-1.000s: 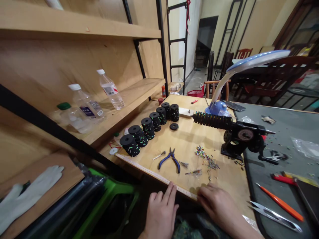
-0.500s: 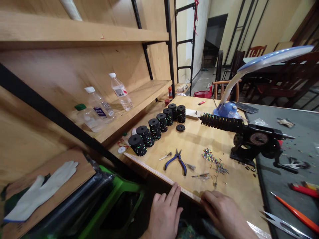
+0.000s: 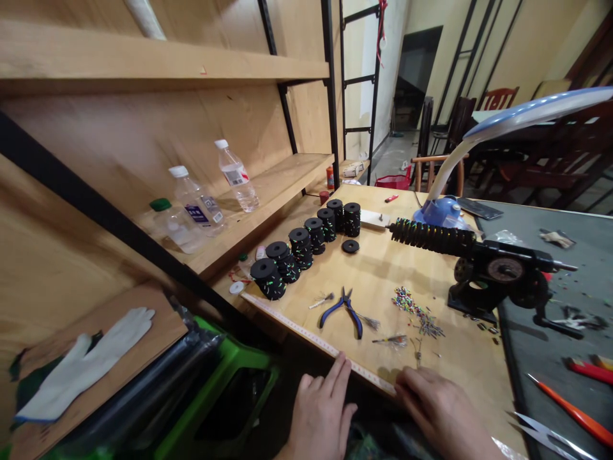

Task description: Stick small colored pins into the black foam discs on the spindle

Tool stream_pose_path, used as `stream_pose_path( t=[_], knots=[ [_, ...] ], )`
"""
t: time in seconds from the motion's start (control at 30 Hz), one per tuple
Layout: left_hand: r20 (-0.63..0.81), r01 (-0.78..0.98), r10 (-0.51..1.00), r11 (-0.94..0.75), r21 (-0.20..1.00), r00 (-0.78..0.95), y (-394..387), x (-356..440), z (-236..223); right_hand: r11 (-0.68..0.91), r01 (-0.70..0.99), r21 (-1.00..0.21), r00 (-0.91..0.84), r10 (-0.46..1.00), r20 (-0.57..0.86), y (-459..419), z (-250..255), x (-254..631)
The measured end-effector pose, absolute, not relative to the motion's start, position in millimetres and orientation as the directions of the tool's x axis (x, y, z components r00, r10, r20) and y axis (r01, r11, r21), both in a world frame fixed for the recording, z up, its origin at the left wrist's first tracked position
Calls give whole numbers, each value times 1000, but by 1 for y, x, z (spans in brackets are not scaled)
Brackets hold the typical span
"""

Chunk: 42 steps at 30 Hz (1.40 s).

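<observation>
My left hand (image 3: pixel 322 399) rests at the front edge of the wooden table, index and middle fingers stretched out onto a measuring tape strip (image 3: pixel 297 328) along that edge. Its thumb stands apart. At the right end of the strip is my right hand (image 3: pixel 433 406), with its fingers curled in and pressed together at the table edge. What they pinch, if anything, is hidden. Just beyond the hands lie blue-handled pliers (image 3: pixel 345 311), a small bundle of thin strands (image 3: pixel 391 340), and a pile of coloured beads and pins (image 3: pixel 416 313).
Several black foam spools (image 3: pixel 301 248) wound with line stand in a row at the left. A hand-cranked winder (image 3: pixel 502 271) sits at the right, near a blue desk lamp (image 3: pixel 443 211). Scissors (image 3: pixel 546 434) and an orange-handled tool (image 3: pixel 569 406) lie on the grey mat (image 3: pixel 531 358).
The view has shifted slightly, so the scene sits a little further right. Both hands stay at the table edge in nearly the same pose.
</observation>
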<state>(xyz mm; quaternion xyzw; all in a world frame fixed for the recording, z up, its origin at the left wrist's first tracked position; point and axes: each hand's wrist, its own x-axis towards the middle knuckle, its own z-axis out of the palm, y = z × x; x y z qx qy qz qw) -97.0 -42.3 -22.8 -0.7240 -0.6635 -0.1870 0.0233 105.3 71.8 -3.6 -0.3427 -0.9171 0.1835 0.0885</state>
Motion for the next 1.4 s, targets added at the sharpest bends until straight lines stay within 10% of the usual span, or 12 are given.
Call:
stream_pose_path(
  t=[1.4],
  knots=[
    [209,986,976,-91,140,61,-44,-94,-25,795,513,-324,-832,553,38,81,20,127]
  ],
)
